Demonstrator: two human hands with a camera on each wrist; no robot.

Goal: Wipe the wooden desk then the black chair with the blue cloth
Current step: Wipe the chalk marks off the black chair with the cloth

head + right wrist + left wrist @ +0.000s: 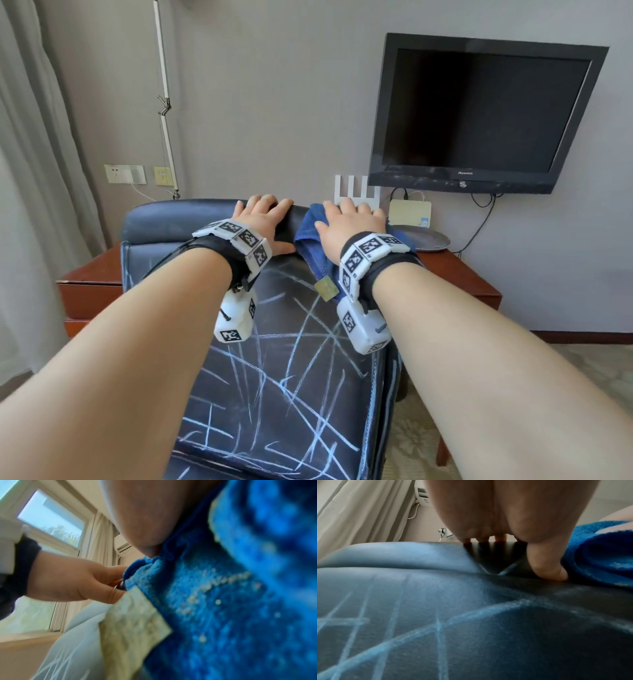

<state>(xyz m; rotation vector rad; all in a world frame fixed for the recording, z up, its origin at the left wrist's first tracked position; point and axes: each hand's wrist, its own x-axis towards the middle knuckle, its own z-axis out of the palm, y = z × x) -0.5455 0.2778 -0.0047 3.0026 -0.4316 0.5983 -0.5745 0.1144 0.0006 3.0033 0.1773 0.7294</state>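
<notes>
Right now I have both hands up on the top edge of the black chair (281,342), whose back faces me and is scrawled all over with pale chalk lines. My left hand (262,224) grips that padded top edge: the fingers wrap over the far side while the thumb (546,566) presses against the near face, as the left wrist view shows plainly. My right hand (349,226) lies on the blue cloth (310,250), fingers spread and fairly straight, pressing it down over the chair's top edge just beside the left hand. Part of the cloth hangs down the chair back, with a yellowish tag (325,289) dangling at its lower end; in the right wrist view the cloth carries pale crumbs or lint. Behind the chair stands the wooden desk (459,274), reddish-brown, carrying a grey round tray (424,240) and a cream box (409,212) near the wall. Above these hangs a dark television (479,113), and grey curtains (30,137) fall at the left.
</notes>
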